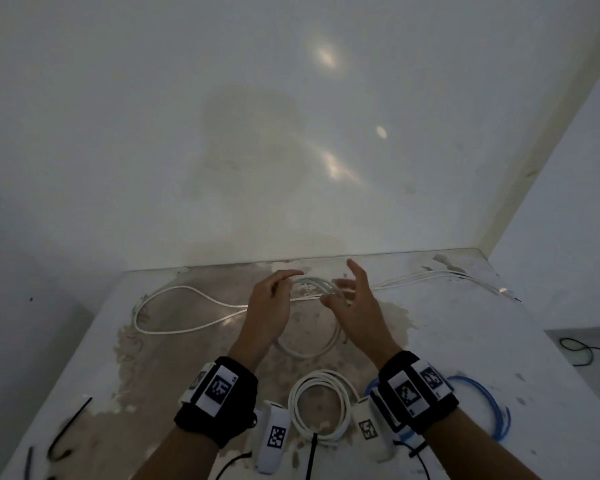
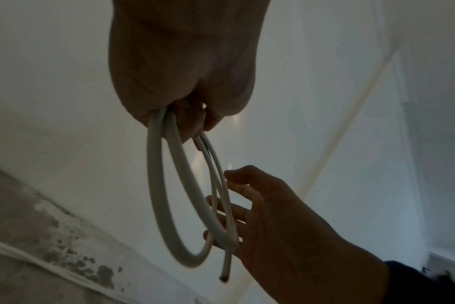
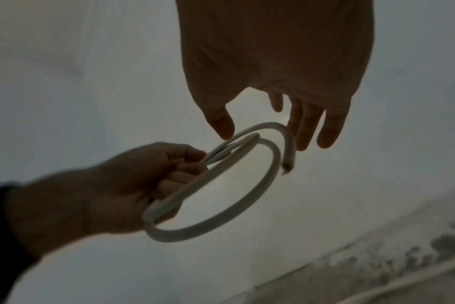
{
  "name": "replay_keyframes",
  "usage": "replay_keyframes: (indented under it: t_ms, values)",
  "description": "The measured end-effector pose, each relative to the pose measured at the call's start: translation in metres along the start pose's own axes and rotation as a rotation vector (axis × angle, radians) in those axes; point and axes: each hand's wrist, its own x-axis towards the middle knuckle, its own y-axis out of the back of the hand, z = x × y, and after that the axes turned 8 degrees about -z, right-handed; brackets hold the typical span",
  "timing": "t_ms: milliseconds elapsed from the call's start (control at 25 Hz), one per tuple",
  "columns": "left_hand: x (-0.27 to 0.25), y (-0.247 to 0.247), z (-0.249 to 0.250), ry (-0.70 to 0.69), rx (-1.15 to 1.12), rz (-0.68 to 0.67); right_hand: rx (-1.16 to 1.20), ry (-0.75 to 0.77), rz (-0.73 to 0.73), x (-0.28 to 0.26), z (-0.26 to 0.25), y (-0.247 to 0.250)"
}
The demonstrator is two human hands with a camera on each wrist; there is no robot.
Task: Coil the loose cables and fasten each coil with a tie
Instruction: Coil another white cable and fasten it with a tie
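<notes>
Black ties: a thin black strip (image 1: 70,424) and a shorter one (image 1: 29,462) lie at the near left of my pale, stained tabletop (image 1: 465,341).
Loose run: the thin white round cable (image 1: 174,329) I am coiling trails in a long loop over the table's left, and its strands (image 1: 426,277) run off to the far right.
Left hand: my left hand (image 1: 269,308) has its fingers curled round one side of the small white coil (image 1: 314,284), gripping two or three turns together above the table.
Coil: it hangs between my hands; its cut end (image 3: 287,166) sticks out free on the right-hand side.
Right hand: my right hand (image 1: 355,306) is spread, fingers straight and apart; the fingers (image 2: 237,214) lie against the coil's right side and grip nothing.
Near middle: a finished white coil (image 1: 321,407) lies flat with a black tie (image 1: 313,452) at its near edge.
Near right: a blue coiled cable (image 1: 489,403) lies partly under my right wrist.
</notes>
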Motion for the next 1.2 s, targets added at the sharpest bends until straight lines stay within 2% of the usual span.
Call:
replay_keyframes:
  t_ms: [80,120,240,320,400,520,600,720,800,840,880,1000,1080,1200]
  values:
    - [-0.002,0.006,-0.006,0.036,-0.072,-0.019,-0.009,0.081,-0.102,0.003,0.001,-0.004]
    - [-0.002,0.009,-0.011,0.049,-0.104,-0.003,0.082,0.060,-0.189,0.002,0.000,-0.012]
    - [-0.005,0.021,-0.026,0.047,-0.189,0.081,0.590,-0.147,-0.331,-0.001,-0.004,-0.037]
    - [-0.015,0.034,-0.041,0.064,-0.254,0.099,0.792,-0.261,-0.359,0.004,-0.007,-0.056]
    - [-0.025,0.050,-0.060,0.118,-0.316,0.092,0.739,-0.284,-0.353,0.011,-0.008,-0.076]
    - [-0.043,0.093,-0.107,0.321,-0.329,0.122,0.382,-0.250,-0.307,0.015,-0.001,-0.109]
    - [-0.066,0.136,-0.161,0.462,-0.223,0.198,0.257,-0.285,-0.296,0.014,0.013,-0.128]
    - [-0.121,0.213,-0.244,0.670,0.217,0.349,0.251,-0.408,-0.290,0.015,0.035,-0.148]
    - [-0.154,0.252,-0.277,0.907,0.407,0.517,0.280,-0.472,-0.290,0.015,0.045,-0.154]
    - [-0.164,0.266,-0.283,0.990,0.483,0.541,0.299,-0.491,-0.289,0.015,0.048,-0.155]
    - [-0.170,0.276,-0.287,1.025,0.562,0.509,0.317,-0.503,-0.297,0.016,0.050,-0.158]
    - [-0.174,0.283,-0.304,0.903,0.801,0.320,0.362,-0.520,-0.320,0.020,0.051,-0.167]
    - [-0.170,0.286,-0.312,0.823,0.880,0.275,0.393,-0.520,-0.323,0.020,0.047,-0.169]
    - [-0.161,0.292,-0.317,0.699,0.886,0.232,0.462,-0.508,-0.325,0.020,0.038,-0.168]
